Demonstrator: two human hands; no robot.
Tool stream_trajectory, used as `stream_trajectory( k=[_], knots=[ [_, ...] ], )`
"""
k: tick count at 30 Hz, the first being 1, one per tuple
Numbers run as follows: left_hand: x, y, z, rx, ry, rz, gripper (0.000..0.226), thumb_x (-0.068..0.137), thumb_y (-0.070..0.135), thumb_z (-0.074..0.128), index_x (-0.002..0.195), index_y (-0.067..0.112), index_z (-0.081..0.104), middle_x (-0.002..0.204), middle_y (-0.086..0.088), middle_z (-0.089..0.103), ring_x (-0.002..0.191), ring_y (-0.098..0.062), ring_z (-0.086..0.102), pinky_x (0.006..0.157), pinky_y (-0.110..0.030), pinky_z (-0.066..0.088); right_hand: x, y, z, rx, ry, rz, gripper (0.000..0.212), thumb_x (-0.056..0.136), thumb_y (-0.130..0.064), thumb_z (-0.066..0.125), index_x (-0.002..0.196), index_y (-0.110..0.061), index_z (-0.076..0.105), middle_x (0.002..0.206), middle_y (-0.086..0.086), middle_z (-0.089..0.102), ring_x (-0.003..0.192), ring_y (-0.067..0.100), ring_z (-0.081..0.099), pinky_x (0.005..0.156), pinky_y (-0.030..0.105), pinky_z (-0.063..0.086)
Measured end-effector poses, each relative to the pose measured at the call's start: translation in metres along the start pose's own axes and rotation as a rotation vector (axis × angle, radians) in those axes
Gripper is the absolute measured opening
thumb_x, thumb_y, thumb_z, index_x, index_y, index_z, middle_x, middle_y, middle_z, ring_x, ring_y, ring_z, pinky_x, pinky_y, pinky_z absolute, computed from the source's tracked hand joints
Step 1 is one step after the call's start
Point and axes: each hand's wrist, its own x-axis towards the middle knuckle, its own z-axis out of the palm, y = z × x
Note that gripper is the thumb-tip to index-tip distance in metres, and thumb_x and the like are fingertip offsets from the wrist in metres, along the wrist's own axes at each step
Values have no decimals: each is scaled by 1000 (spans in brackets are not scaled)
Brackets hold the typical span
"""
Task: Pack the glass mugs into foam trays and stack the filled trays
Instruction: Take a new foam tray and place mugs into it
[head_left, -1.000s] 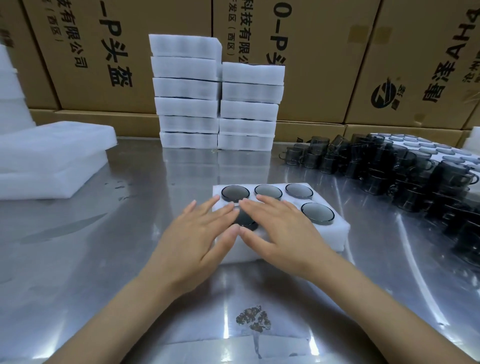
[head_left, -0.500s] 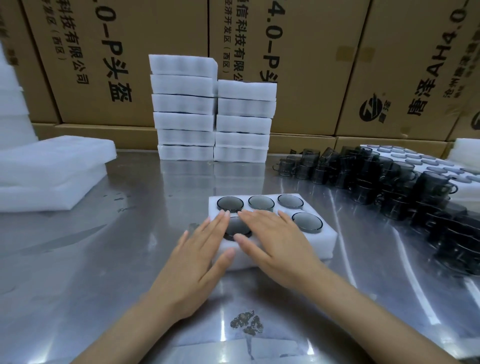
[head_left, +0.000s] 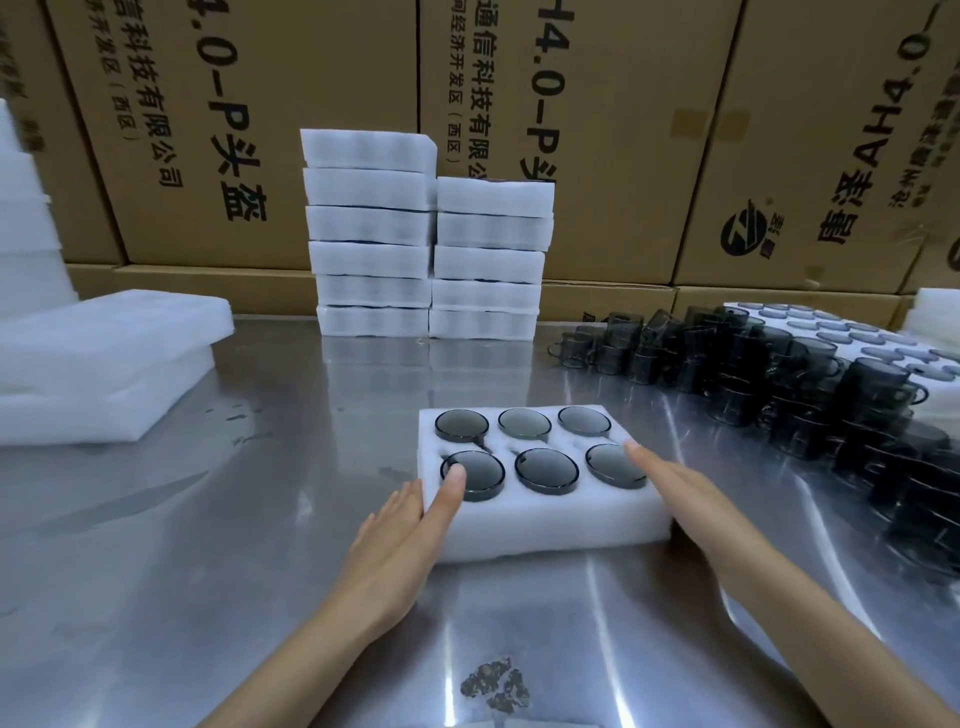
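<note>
Foam tray (head_left: 545, 514) at frame centre on the worktop (head_left: 208, 519), all six slots filled. Left hand (head_left: 395, 545) and right hand (head_left: 691, 499) flat against its ends, fingers straight. Stacking left; loose mugs (head_left: 779, 374) remain at right.

Six mugs (head_left: 546, 470) sit in the foam tray (head_left: 550, 525), filled stacks (head_left: 426, 244) behind, loose mugs (head_left: 810, 389) right.

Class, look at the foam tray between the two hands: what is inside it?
The foam tray holds six dark glass mugs, one per pocket, rims showing. Their bodies are sunk in the foam, hidden. The left hand thumb covers part of one rim; the right hand fingertips cover another.
</note>
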Motion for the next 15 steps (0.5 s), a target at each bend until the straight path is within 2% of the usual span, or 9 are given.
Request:
stream_trajectory(
  k=[2, 4, 6, 8, 11, 13, 15],
  knots=[
    [5, 1, 1, -135, 45, 18, 72, 74, 86, 25, 133, 47, 43, 142, 25, 41, 139, -5, 29, 117, -39, 18, 3, 1, -3, 113, -109, -6, 57, 65, -73, 63, 106, -34, 72, 107, -13, 71, 104, 9, 65, 100, 35, 43],
    [10, 3, 4, -272, 88, 24, 63, 78, 79, 35, 133, 49, 43, 134, 29, 47, 135, -6, 35, 115, -40, 23, 8, 0, -5, 259, -211, -24, 56, 66, -61, 69, 113, -32, 69, 113, -4, 70, 105, 16, 66, 103, 41, 43],
    [19, 5, 8, -355, 125, 38, 55, 83, 70, 42, 133, 47, 44, 130, 29, 51, 131, -6, 40, 113, -39, 28, 15, -2, -3, 396, -219, 61, 57, 60, -52, 73, 114, -35, 66, 112, -3, 70, 98, 18, 69, 93, 39, 50],
    [29, 10, 12, -477, 150, 77, 51, 83, 60, 51, 131, 43, 48, 127, 27, 55, 126, -2, 46, 109, -33, 33, 22, -3, 1, 491, -206, 140, 56, 57, -46, 74, 112, -36, 63, 107, -4, 72, 88, 19, 72, 75, 33, 57],
    [45, 15, 13, -633, 187, 136, 70, 78, 59, 62, 140, 37, 39, 136, 26, 47, 127, 7, 41, 103, -18, 33, 35, -12, 6, 625, -185, 192, 56, 59, -37, 73, 113, -29, 62, 101, -1, 73, 79, 17, 72, 60, 27, 57],
    [59, 18, 14, -684, 189, 179, 75, 78, 61, 59, 144, 38, 32, 142, 28, 40, 130, 12, 34, 105, -12, 30, 47, -26, 6, 683, -159, 190, 52, 60, -32, 70, 111, -22, 64, 89, 1, 73, 69, 15, 71, 56, 26, 57],
    [78, 19, 15, -722, 182, 178, 69, 79, 61, 51, 143, 41, 33, 143, 26, 40, 132, 6, 36, 108, -19, 30, 64, -45, 3, 728, -130, 183, 43, 67, -28, 68, 109, -18, 64, 80, 1, 71, 61, 15, 69, 53, 26, 57]
  ],
)
